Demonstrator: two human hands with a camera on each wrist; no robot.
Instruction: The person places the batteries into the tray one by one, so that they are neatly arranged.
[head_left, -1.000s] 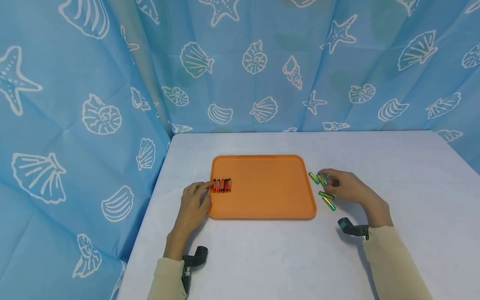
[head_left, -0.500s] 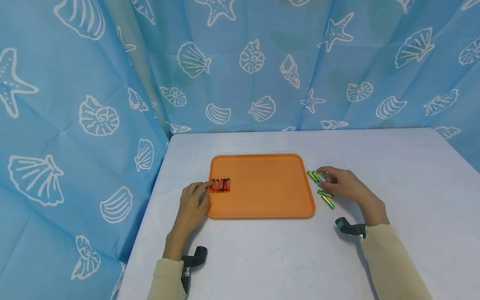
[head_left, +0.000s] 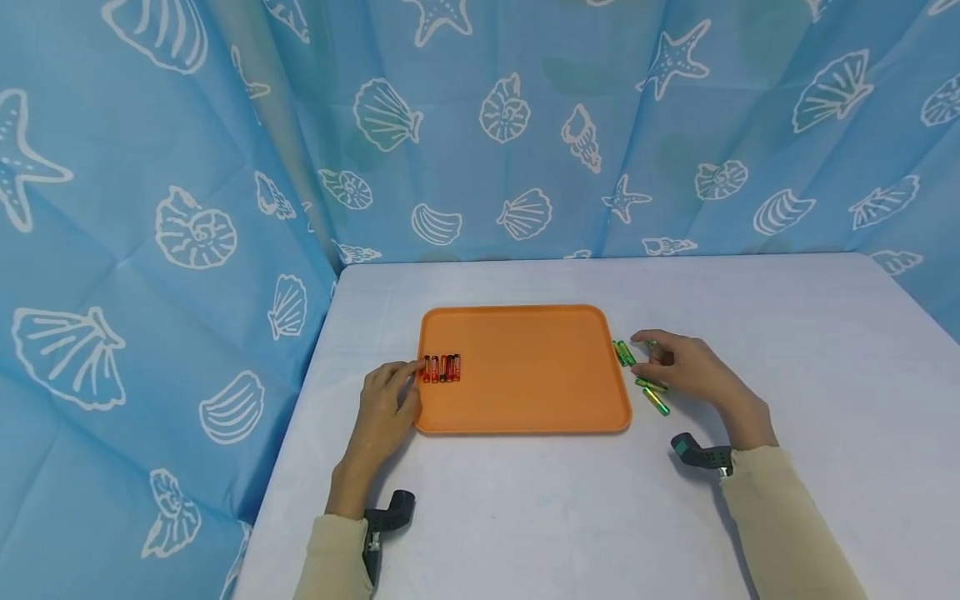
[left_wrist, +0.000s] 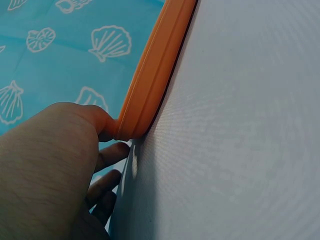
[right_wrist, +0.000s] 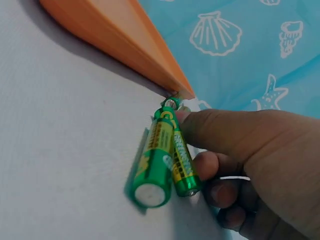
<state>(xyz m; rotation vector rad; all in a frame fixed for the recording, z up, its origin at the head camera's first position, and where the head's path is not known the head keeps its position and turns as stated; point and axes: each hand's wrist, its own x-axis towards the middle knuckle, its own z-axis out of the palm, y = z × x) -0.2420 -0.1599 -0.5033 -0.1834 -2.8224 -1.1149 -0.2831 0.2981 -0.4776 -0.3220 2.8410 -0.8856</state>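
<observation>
An orange tray (head_left: 525, 367) lies on the white table, with several red batteries (head_left: 442, 368) in a row inside its left edge. My left hand (head_left: 386, 408) rests at that edge, fingers relaxed; in the left wrist view its thumb (left_wrist: 102, 122) touches the tray's outer wall. Just beyond the tray's right rim, my right hand (head_left: 686, 364) holds a green battery (head_left: 627, 352) between index finger and thumb, beside another green battery (head_left: 618, 352). Nearer me lie two more green batteries (head_left: 656, 402), also seen large in the right wrist view. A green bit shows behind the right index finger.
A blue curtain (head_left: 465, 167) with white shell and starfish prints hangs behind and to the left of the table (head_left: 525, 517). Dark cameras are strapped to both wrists, the right wrist camera (head_left: 701, 452) close above the tabletop.
My right hand has shifted slightly left, bringing one green battery up beside the other near the tray's rim. The left hand stays at the tray edge; the head view has shifted a little.
</observation>
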